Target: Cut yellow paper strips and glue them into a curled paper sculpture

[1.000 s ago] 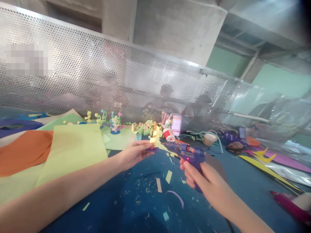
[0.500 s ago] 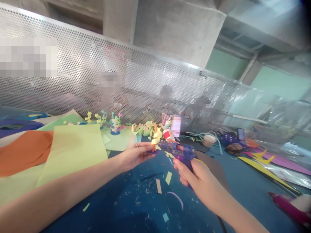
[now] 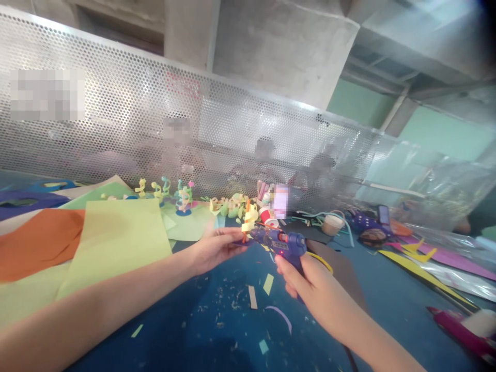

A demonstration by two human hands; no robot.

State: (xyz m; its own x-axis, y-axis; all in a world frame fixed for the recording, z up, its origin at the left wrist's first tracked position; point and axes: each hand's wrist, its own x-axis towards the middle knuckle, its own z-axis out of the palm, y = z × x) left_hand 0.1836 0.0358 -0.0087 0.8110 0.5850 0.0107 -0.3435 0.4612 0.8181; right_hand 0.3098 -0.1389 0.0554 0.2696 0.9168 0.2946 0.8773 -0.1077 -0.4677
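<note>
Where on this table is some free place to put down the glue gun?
Freest: blue table right of the right hand, before the yellow strips. Below both hands only small paper scraps. Crowded: along the mesh screen.

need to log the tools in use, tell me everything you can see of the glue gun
The glue gun is a small purple one, plastic by its look, with a red light lit on its side. The right hand grips its handle and holds it above the blue table, its barrel lying nearly level. Its nozzle points left and meets the small yellow and orange paper piece pinched in the left hand. A dark cord seems to trail below the wrist.
</note>
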